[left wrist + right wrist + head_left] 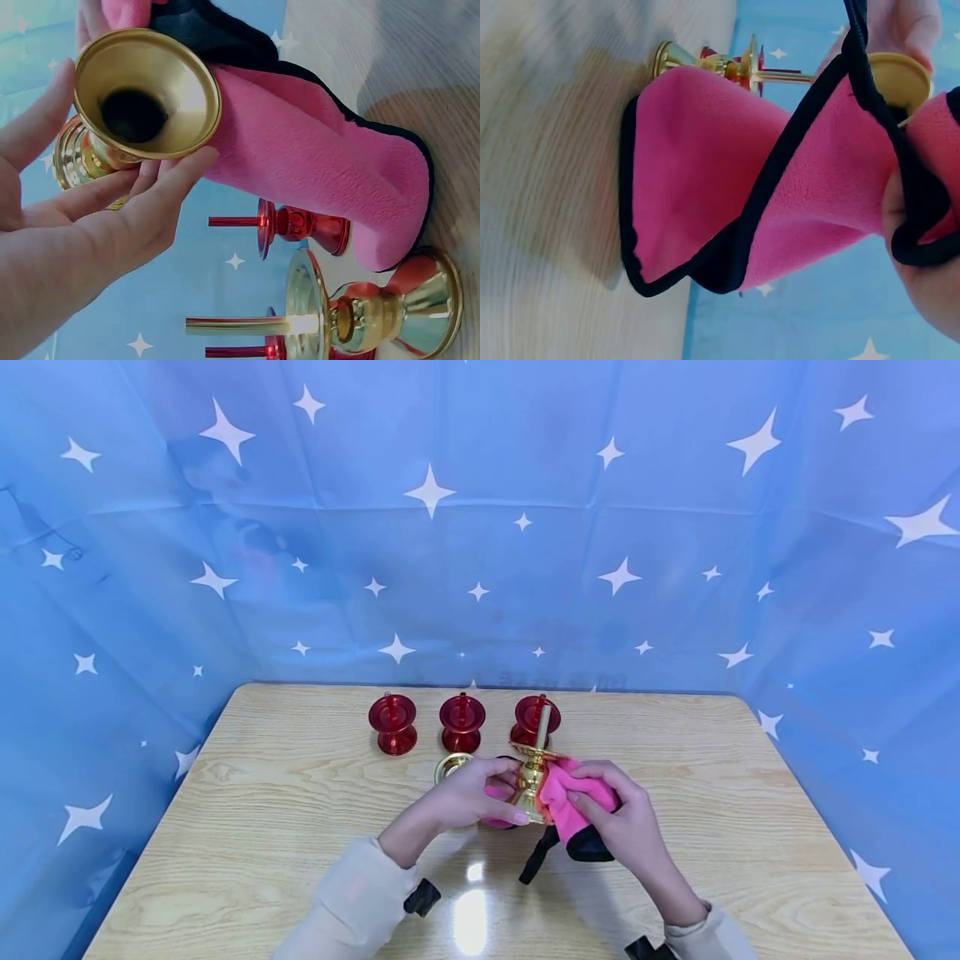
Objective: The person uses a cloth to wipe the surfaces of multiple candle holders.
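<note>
My left hand (474, 793) grips a shiny gold candle holder (531, 777) round its lower part, lifted above the table, with its tube pointing up. In the left wrist view the hollow flared base of this candle holder (187, 86) faces the camera, its inside dark at the middle. My right hand (628, 818) pinches a bunched pink cloth (577, 793) with black edging against the candle holder's right side. The rest of the cloth (697, 165) hangs down below both hands, toward the tabletop.
Three red candle holders (392, 727) stand in a row at the back of the wooden table (262, 793). A second gold candle holder (364, 311) stands in front of them, partly hidden by my left hand in the head view. A blue star-patterned curtain (480, 543) hangs behind.
</note>
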Demonstrator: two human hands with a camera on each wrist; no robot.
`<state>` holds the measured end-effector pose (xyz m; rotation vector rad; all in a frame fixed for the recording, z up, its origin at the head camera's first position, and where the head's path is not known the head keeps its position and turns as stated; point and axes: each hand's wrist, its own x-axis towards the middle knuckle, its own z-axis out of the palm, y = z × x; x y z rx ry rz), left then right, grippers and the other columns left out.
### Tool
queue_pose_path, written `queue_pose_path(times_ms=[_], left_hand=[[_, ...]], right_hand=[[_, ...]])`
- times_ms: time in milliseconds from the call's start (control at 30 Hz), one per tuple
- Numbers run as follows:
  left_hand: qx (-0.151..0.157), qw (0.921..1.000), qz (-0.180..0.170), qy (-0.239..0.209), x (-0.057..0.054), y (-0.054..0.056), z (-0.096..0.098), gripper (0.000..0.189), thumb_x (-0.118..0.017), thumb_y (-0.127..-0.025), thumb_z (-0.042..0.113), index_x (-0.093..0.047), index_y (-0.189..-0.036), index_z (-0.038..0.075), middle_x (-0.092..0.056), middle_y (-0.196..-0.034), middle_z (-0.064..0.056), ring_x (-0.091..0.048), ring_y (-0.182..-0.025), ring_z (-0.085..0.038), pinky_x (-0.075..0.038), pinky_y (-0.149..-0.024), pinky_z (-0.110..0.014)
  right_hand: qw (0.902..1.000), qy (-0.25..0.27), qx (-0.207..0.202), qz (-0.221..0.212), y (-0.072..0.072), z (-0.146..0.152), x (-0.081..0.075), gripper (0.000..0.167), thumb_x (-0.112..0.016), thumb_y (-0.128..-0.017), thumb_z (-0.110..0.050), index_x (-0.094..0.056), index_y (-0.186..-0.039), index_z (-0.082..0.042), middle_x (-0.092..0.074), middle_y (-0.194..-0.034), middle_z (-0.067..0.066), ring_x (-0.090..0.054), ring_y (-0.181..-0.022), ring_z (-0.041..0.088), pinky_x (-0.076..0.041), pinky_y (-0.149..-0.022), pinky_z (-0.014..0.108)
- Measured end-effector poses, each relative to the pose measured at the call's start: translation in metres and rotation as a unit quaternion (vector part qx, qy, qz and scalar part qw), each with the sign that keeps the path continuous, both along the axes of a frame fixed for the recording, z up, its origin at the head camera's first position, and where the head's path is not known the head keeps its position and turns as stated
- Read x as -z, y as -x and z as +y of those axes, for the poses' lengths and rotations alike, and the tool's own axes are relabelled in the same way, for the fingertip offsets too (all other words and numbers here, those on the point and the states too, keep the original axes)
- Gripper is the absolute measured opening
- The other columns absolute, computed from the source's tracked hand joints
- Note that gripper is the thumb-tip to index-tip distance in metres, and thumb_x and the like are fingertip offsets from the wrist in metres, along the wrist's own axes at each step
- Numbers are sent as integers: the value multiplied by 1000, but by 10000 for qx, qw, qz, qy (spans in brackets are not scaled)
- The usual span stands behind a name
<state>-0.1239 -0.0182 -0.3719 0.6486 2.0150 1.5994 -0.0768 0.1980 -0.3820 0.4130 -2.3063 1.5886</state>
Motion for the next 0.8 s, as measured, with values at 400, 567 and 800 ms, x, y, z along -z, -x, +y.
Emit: queue_pose_path(times_ms=[400,567,800], left_hand=[[12,9999,-95,-33,6,1,0,49,-70,-79,2,-50,-122,-7,-57,-107,-10,-53,-100,-21,-44,-93,-40],[-39,9999,-166,-28,5,3,-2,52,-71,-77,2,-49,-123,-6,-57,-106,-8,-53,-99,-20,-43,-94,-41],[221,9991,-246,-280,3,4,-7,60,-72,-74,-2,-45,-127,-5,-58,-108,-9,-54,-101,-19,-43,-94,-36]], right_hand=[[9975,-678,87,180,-2,-5,-8,27,-70,-72,11,-65,-90,-8,-64,-98,7,-57,-87,5,-47,-67,16],[9926,-725,-479,850,-5,-6,-13,29,-69,-72,13,-65,-93,-7,-62,-102,8,-55,-99,11,-46,-79,16],[9987,-481,-98,156,-1,5,-3,28,-68,-72,14,-64,-90,-6,-63,-101,11,-56,-94,3,-46,-76,13]])
